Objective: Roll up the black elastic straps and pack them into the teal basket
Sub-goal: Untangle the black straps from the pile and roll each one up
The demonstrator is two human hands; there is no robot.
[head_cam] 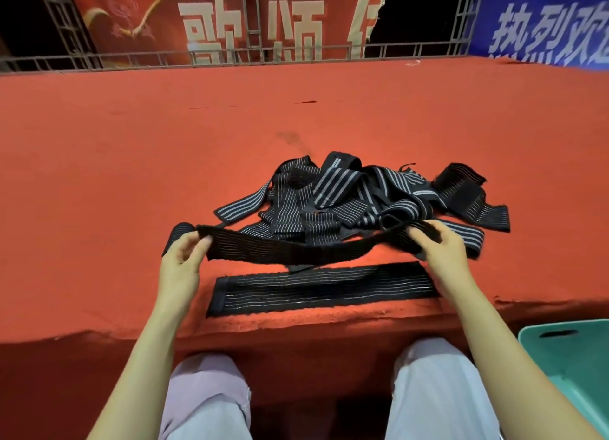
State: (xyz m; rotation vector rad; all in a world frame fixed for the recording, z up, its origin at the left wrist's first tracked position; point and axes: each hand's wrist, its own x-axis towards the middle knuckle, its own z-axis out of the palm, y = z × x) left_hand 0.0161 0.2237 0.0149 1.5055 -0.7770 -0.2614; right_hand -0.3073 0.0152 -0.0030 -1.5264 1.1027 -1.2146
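One black elastic strap (293, 246) hangs stretched between my hands, just above the red carpet. My left hand (183, 258) pinches its left end, which folds over my fingers. My right hand (440, 245) grips the right end. A second strap (323, 288) lies flat below it, near the carpet's front edge. A tangled pile of black straps with grey stripes (356, 192) sits just behind. The teal basket (573, 357) stands at the lower right, beside my right forearm, only partly in view.
The red carpeted platform (164, 143) stretches wide to the left and back. A metal railing (230, 57) with red and blue banners runs along its far edge. My knees (428, 390) are below the front edge.
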